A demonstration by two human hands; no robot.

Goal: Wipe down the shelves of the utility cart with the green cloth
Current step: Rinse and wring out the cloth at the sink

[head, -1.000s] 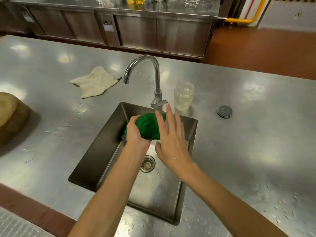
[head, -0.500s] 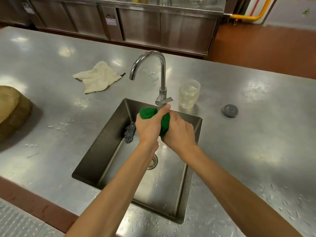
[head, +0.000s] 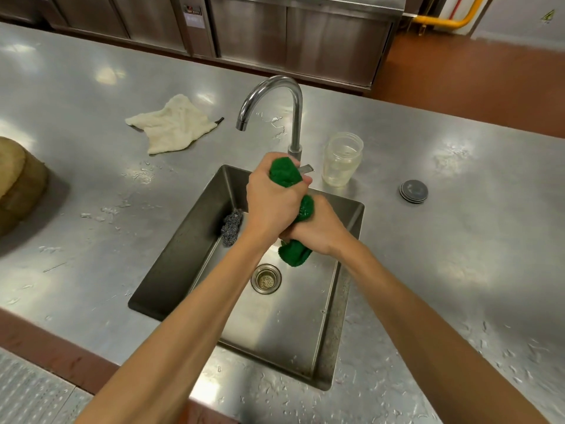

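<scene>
The green cloth (head: 286, 174) is twisted into a thick roll above the steel sink (head: 305, 347). My left hand (head: 270, 203) grips its upper part, with a green end sticking out above the fist. My right hand (head: 319, 229) grips the lower part, and another green end hangs below it over the basin. Both fists are wrapped tightly round the roll, close together. No utility cart is in view.
A curved tap (head: 286, 108) rises behind the sink. A clear jar (head: 341, 159), a round grey lid (head: 413, 191) and a cream cloth (head: 174, 125) lie on the wet steel counter. A steel scourer (head: 231, 226) sits in the basin near the drain (head: 266, 279). A brown block (head: 18, 182) is at left.
My right hand went from open beside the bunched cloth to gripping it. Both hands have stretched the cloth into a longer twisted roll, with a green end now hanging below my right fist.
</scene>
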